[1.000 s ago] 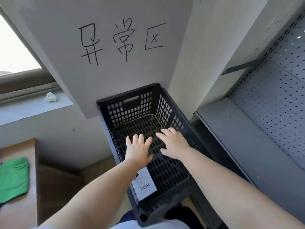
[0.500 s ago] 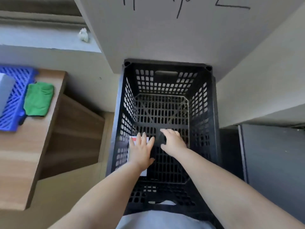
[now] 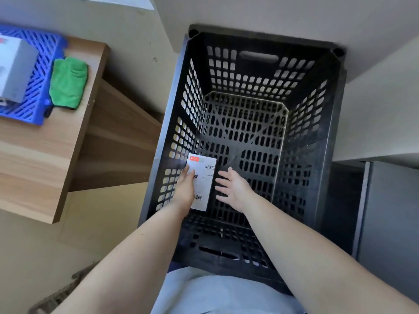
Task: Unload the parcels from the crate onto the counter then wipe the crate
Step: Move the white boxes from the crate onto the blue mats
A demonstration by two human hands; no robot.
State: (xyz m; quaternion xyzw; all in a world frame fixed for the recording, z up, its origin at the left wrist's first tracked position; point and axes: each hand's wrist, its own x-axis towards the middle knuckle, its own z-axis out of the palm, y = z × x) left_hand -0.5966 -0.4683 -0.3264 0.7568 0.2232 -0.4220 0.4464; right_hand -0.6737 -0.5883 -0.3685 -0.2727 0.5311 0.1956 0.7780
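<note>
A black perforated crate (image 3: 256,85) stands on the floor in front of me, and I look straight down into it. One white parcel (image 3: 204,177) with a red-marked label and barcodes leans against the crate's left inner wall. My left hand (image 3: 186,189) holds the parcel's left edge, thumb lying on the label. Just to the parcel's right, my right hand (image 3: 233,189) hovers with fingers spread, holding nothing. The wooden counter (image 3: 34,159) is at the left, and a green cloth (image 3: 68,83) lies on it.
A blue perforated basket (image 3: 43,71) on the counter holds a grey-white box (image 3: 13,71). A grey metal shelf unit (image 3: 390,223) stands right of the crate. A wall column sits directly behind the crate.
My head tilted down, so the crate now fills the view. My left hand shifted from flat on the parcel to its left edge. My right hand drew back and spread beside it.
</note>
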